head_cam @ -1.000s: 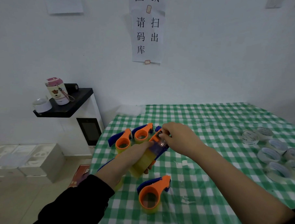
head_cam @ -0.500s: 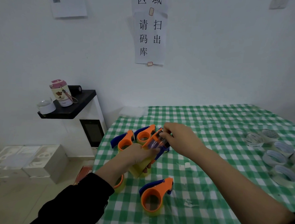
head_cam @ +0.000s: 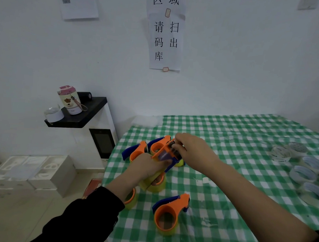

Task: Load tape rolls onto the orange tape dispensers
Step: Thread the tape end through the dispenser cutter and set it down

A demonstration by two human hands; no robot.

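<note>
Since the earlier frame little has been shifted: the held dispenser (head_cam: 164,152) has been kept between both hands in nearly the same place, just above the tabletop (head_cam: 225,178). It is gripped round its body by the left hand (head_cam: 149,166), fingers curled, apparently so that it is steadied while the front is worked. Its front end is pinched by the right hand (head_cam: 194,149); whether the tape's free end is caught there cannot be told. A yellowish tape roll (head_cam: 155,186) is already seated on it, so threading is judged to be the step in hand. Two more dispensers (head_cam: 137,151) are lain just behind, a loaded dispenser (head_cam: 167,214) nearer the person, probably set aside as finished. The spare tape rolls (head_cam: 302,174) are left well apart at the right edge, within the right hand's reach.
</note>
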